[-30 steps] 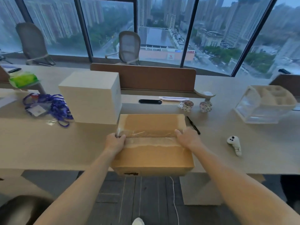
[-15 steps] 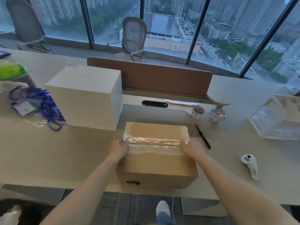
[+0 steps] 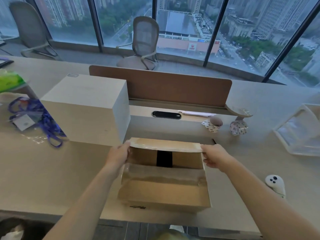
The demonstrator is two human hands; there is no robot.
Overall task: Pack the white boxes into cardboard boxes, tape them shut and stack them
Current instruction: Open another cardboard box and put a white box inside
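two ends of cardboard box flap pinched: left hand, right hand.

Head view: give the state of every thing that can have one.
cardboard box: open on top, standing at the near edge of the desk.
far flap: raised, held at both ends.
left hand: grips the flap's left end.
right hand: grips the flap's right end.
white box: closed, upright on the desk.
controller: lying on the desk, untouched.

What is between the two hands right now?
In the head view, the raised far flap of the cardboard box spans from the left hand to the right hand.
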